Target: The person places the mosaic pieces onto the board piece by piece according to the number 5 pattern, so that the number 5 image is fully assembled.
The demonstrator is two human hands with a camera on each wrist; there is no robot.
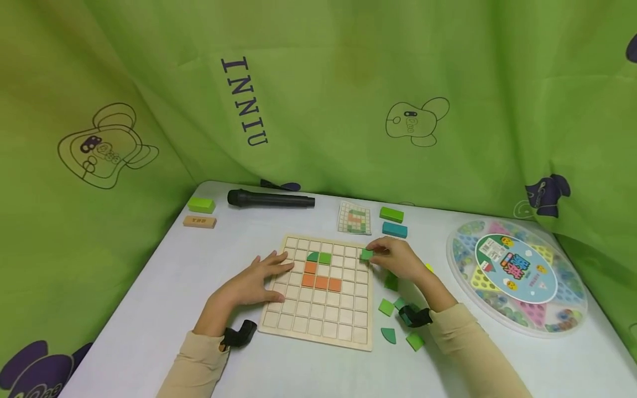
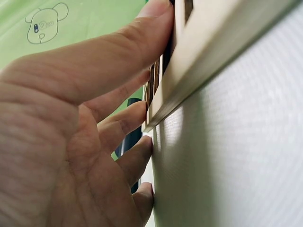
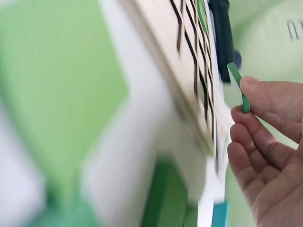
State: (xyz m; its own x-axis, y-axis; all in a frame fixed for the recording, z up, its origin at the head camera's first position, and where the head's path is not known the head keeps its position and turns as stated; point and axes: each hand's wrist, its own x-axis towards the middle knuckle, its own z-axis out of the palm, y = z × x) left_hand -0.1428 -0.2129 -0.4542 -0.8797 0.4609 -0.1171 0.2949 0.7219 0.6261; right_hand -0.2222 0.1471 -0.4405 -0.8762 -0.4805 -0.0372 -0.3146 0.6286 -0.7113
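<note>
Looking down, head view: wooden grid board (image 1: 316, 319) flat on the white bench (image 1: 144, 309), just below centre of frame. Right hand (image 1: 398, 258) at the board's upper right corner, grip narrow, pinching a green tile (image 1: 366, 254) over the right margin. Left hand (image 1: 256, 281) across the board's left edge, grip wide, fingers spread, nothing pinched. Orange tiles (image 1: 321, 283) sit in cells near the board's middle; a green quarter-round (image 1: 313, 256) and a green square (image 1: 325, 258) side by side above them. Loose green pieces (image 1: 386, 307) right of the board; printed card (image 1: 354, 219) beyond its top edge. Relation that matters, my judgement: held tile at the right fingertips, filled cells leftward of it, so placing beside them would call for a leftward reach; right hand nearer. Tile looks square, no long axis made out. Left wrist view: thumb on the board's rim at upper middle, other fingers fanned below; contact of the lowest fingertips unclear. Right wrist view: tile at right of frame, almost edge-on, tilted, between thumb and finger; board to its left, apart. Large green shape at left too blurred to name.
</note>
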